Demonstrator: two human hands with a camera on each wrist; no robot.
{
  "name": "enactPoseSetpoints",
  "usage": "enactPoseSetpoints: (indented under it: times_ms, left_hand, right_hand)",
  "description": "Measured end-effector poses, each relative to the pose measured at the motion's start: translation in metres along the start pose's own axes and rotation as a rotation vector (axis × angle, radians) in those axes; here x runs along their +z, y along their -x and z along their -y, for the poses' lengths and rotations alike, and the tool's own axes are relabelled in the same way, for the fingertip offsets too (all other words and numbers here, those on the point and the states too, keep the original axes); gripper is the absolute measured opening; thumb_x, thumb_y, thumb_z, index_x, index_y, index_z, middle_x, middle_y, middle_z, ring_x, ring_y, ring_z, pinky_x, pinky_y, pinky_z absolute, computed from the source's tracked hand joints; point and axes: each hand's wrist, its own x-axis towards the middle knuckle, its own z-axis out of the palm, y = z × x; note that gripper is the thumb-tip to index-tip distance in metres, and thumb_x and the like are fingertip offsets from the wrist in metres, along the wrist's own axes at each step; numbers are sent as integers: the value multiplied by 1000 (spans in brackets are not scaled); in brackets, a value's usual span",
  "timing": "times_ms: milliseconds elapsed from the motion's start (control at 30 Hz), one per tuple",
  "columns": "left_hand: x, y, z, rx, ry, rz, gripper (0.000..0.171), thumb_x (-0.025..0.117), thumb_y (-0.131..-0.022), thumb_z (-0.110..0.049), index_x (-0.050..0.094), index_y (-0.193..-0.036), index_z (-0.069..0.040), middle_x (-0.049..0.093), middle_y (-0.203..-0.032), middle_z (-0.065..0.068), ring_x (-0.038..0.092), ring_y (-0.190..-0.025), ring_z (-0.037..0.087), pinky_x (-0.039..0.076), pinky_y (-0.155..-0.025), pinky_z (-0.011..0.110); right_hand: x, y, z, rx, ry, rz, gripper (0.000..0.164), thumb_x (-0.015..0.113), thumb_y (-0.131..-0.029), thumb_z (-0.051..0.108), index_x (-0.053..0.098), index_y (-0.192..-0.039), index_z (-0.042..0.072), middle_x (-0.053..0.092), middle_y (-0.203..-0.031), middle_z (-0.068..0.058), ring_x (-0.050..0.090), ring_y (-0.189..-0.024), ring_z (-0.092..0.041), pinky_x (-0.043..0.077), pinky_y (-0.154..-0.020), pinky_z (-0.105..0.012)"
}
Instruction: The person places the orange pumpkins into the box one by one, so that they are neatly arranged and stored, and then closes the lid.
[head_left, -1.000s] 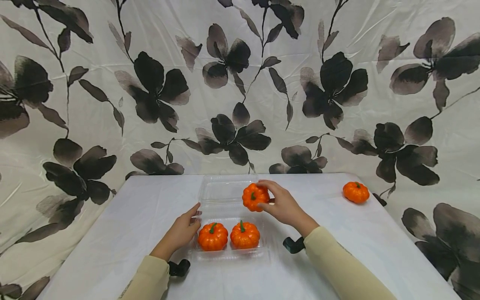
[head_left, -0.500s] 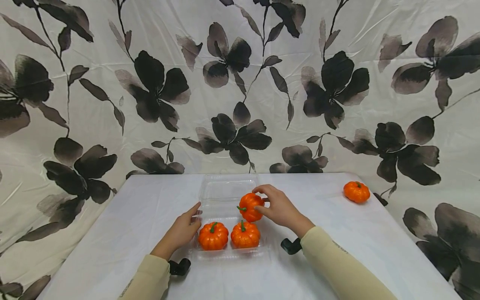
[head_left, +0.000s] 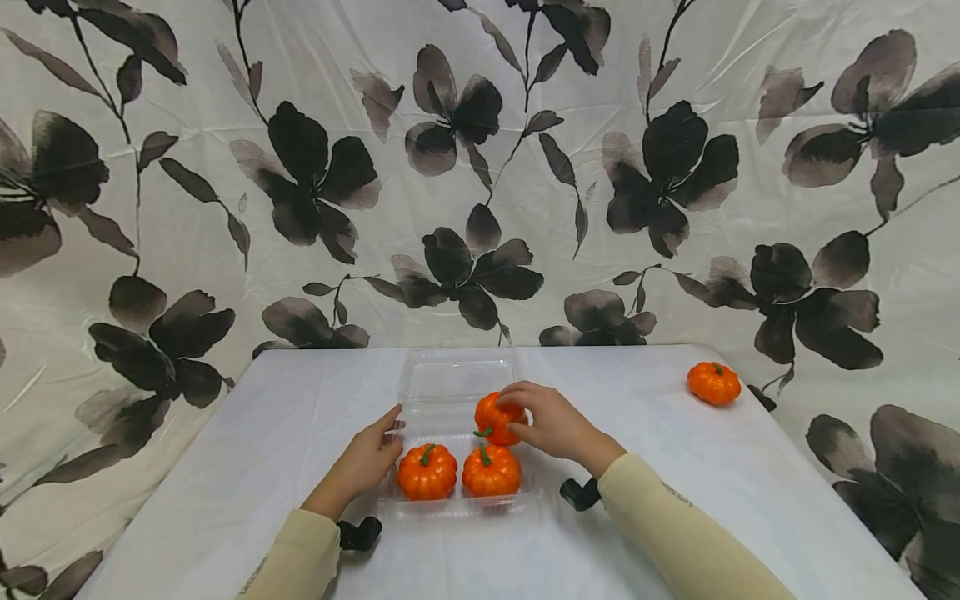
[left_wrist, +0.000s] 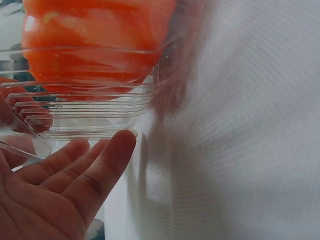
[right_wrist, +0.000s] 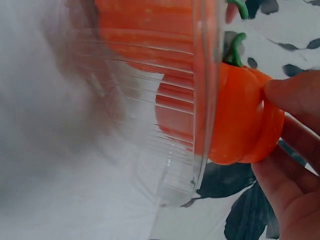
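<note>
A clear plastic clamshell container (head_left: 459,506) stands with its lid (head_left: 459,377) folded back behind it. Two small orange pumpkins with green stems sit side by side in its front half, a left pumpkin (head_left: 427,472) and a right pumpkin (head_left: 491,471). My right hand (head_left: 558,425) grips a third pumpkin (right_wrist: 245,115) between thumb and fingers, its stem tilted toward me. That pumpkin is partly inside the rim at the back right, behind the right pumpkin. My left hand (head_left: 363,458) touches the container's left side with extended fingers (left_wrist: 107,165).
One more orange pumpkin (head_left: 714,383) lies near the right back corner of the white-covered table (head_left: 247,500). Behind the table hangs a pale cloth (head_left: 570,208) with dark flowers. Black wrist cameras sit at both sleeves.
My right hand has brought its pumpkin down and slightly left into the container's back right, tipping the stem toward me. The left hand has stayed in place.
</note>
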Motion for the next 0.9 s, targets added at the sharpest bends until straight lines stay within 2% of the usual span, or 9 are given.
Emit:
enactPoseSetpoints:
  times_ms: [267, 500, 667, 900]
  left_hand:
    - [0, 0, -1, -7, 2, 2, 64, 49, -94, -19, 27, -153, -9, 52, -142, 17, 56, -125, 36, 49, -99, 50]
    - [1, 0, 0, -1, 5, 1, 64, 49, -95, -19, 27, -153, -9, 53, -141, 17, 57, -124, 35, 50, -98, 49]
    - [0, 0, 0, -4, 4, 2, 64, 49, -95, -19, 27, -153, -10, 53, -142, 16, 56, -125, 36, 50, -99, 49]
    - [1, 0, -1, -13, -1, 3, 64, 50, -95, -20, 27, -154, -11, 52, -143, 16, 55, -125, 36, 49, -99, 49]
  right_hand:
    - [1, -1, 0, -62, 22, 77, 28, 68, -86, 9, 69, -114, 12, 62, -126, -3, 60, -114, -21, 55, -91, -33]
    - [1, -2, -2, -91, 17, 97, 29, 68, -86, 7, 69, -114, 12, 63, -126, -3, 59, -117, -22, 52, -97, -37]
    - [0, -4, -5, -86, 2, 102, 30, 67, -86, 6, 69, -115, 13, 63, -126, -3, 60, -117, -21, 52, -96, -37]
    - [0, -7, -10, -50, -26, 155, 29, 66, -87, 7, 68, -115, 14, 62, -128, -2, 59, -116, -19, 53, -95, -37]
